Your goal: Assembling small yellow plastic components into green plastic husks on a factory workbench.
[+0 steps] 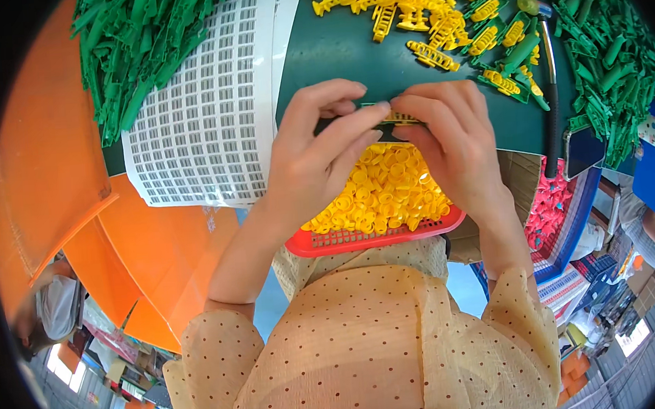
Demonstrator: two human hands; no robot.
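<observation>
Both hands meet over the near edge of the dark green table at a small green plastic part with a yellow slotted insert [403, 117]. My right hand [455, 131] pinches its right end between thumb and fingers. The index finger and thumb of my left hand [323, 136] close on its left end, partly hiding it. Below my hands, a red basket [376, 241] holds many small yellow plastic rings [380, 193]. Several similar green parts with yellow inserts [486, 40] lie beyond my right hand, beside a heap of loose yellow slotted pieces [428, 15].
Heaps of green plastic pieces lie at the far left [138, 47] and right [614, 63]. Printed white label sheets [201, 130] cover the table's left. A black-handled hammer [552, 90] and a phone [583, 148] rest at right. Pink pieces [548, 204] fill a crate below.
</observation>
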